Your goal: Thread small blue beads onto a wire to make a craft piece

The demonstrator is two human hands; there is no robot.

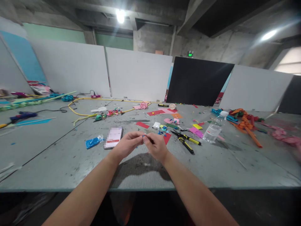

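Note:
My left hand [129, 142] and my right hand [156, 145] meet above the front middle of the grey table, fingertips pinched together. Between them shows a tiny blue piece [143, 136], too small to name, with a thin pale tip beside it; the fingers cover most of it. Left of my left hand lies a phone [113, 137] with a lit screen, and by it a blue packet [92, 142]. Black-and-yellow pliers [186, 141] rest with handles apart to the right of my right hand. A red paper strip [167, 138] lies just behind that hand.
A clear water bottle [213, 128] stands at the right, near orange crafted pieces [244, 121]. Paper scraps, including a magenta sheet [196, 132], lie behind the hands. At the left are a glue gun [23, 116] and a yellow cord [71, 108]. White and black panels [138, 73] border the back.

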